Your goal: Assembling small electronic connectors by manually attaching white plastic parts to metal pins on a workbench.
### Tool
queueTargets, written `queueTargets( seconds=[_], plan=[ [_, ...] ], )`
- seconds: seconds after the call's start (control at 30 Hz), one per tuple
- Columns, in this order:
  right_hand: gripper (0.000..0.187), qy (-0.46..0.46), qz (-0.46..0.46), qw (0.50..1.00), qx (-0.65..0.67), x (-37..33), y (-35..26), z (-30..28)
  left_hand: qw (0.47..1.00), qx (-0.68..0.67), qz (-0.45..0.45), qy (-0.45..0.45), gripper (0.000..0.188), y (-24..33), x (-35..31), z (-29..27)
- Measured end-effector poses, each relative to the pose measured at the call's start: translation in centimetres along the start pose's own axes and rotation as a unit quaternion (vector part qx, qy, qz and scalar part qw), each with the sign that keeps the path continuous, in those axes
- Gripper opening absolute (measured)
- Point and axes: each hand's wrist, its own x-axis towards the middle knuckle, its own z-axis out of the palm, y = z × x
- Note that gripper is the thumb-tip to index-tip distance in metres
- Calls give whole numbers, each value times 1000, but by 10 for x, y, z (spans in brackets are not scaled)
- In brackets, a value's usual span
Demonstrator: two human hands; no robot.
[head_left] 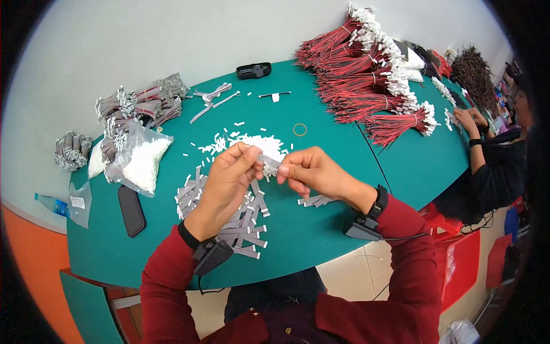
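Note:
A short grey flat ribbon cable (268,161) is stretched between my hands above the green table. My left hand (232,172) pinches one end between thumb and fingers, and my right hand (314,173) pinches the other. Just beyond them lies a heap of small white connector housings (264,143), partly hidden by my fingers. Below and around my left wrist spreads a loose pile of grey ribbon cables (246,235) with white ends. A few more ribbon cables (315,201) lie under my right wrist.
Bundled grey cables (143,106), a clear bag of white parts (143,163) and a dark phone (132,211) occupy the left. Red-and-black wire bundles (366,74) stack at the back right. A rubber band (299,129) lies mid-table. Another person (487,166) works at the right.

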Motion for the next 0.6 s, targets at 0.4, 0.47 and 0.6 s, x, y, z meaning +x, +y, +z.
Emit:
queueTargets(
  seconds=[0.4, 0.47, 0.6],
  plan=[
    [27, -54, -6, 996, -72, -2, -10, -7, 898, 432, 46, -70, 22, 31, -26, -39],
    [28, -63, 8, 995, -80, -5, -11, -9, 892, 444, 53, -68, 23, 31, -35, -43],
    [25, 3, 38, 995, -94, -14, -18, -17, 871, 487, 52, -32, 23, 36, -63, -63]
  ],
)
